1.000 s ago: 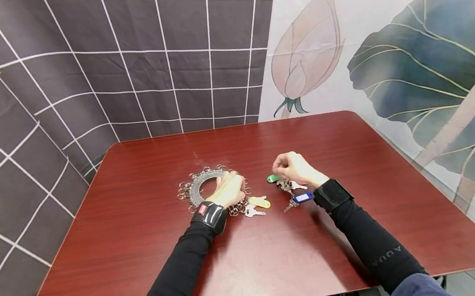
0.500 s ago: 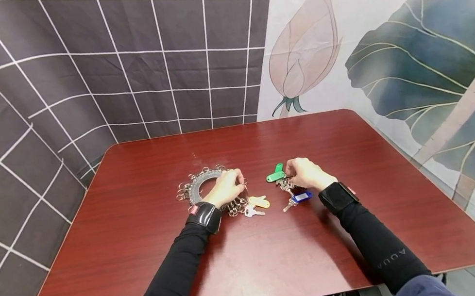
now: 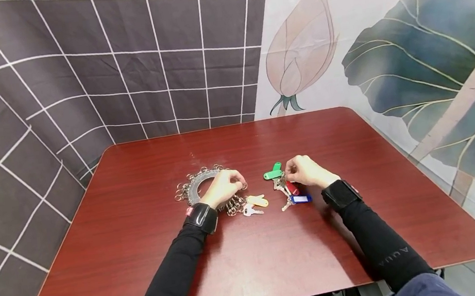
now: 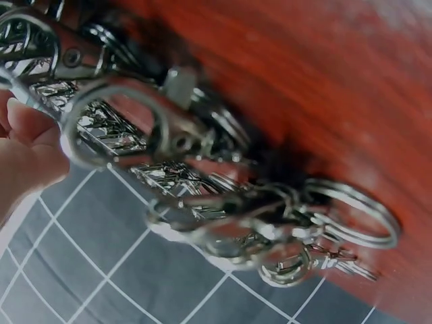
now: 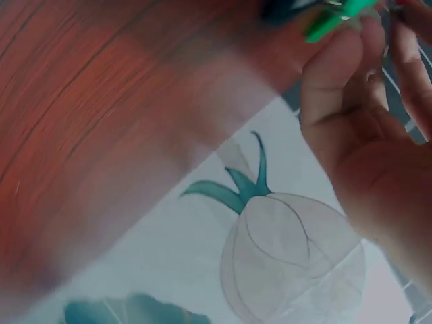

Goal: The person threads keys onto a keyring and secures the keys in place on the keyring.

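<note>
A grey ring (image 3: pixel 191 192) with several metal clasps and small split rings around its rim lies left of the table's middle. My left hand (image 3: pixel 224 187) reaches over its right side, fingers curled, with a small split ring at the fingertips. In the left wrist view, the thumb and finger (image 4: pixel 30 145) show behind large metal clasps (image 4: pixel 121 125). To the right is a bunch of keys (image 3: pixel 285 189) with green tags (image 3: pixel 273 174), a red tag (image 3: pixel 292 188) and a blue tag (image 3: pixel 301 199). My right hand (image 3: pixel 308 170) pinches at the bunch's upper end; its exact hold is partly hidden.
A yellow key tag (image 3: pixel 257 201) and a silver key (image 3: pixel 251 210) lie just right of the grey ring, between the hands. The red-brown table (image 3: pixel 250 263) has a grey gridded cloth (image 3: pixel 141 71) behind it and a flower-printed cloth (image 3: pixel 311 61) at right.
My right hand has shifted slightly right, and the green and red tags show more than before. The left hand's fingers have lifted a little at the grey ring's right side.
</note>
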`<control>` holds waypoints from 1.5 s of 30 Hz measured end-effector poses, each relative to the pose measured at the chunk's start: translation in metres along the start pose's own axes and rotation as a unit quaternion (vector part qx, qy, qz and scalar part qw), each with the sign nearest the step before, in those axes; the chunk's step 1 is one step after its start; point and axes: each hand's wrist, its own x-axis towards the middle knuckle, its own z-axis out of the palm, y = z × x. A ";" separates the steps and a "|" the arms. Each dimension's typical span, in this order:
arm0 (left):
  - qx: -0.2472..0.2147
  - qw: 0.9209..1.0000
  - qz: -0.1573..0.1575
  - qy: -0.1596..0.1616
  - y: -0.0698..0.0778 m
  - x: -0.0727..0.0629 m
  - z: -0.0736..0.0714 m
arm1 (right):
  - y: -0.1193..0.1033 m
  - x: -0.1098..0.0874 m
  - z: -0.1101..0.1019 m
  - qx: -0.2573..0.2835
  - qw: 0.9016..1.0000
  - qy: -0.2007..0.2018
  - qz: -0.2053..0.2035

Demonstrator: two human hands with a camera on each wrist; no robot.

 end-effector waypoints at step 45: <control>0.008 0.999 -0.019 0.033 0.004 -0.008 -0.007 | -0.078 0.035 0.056 0.312 0.949 -0.019 0.030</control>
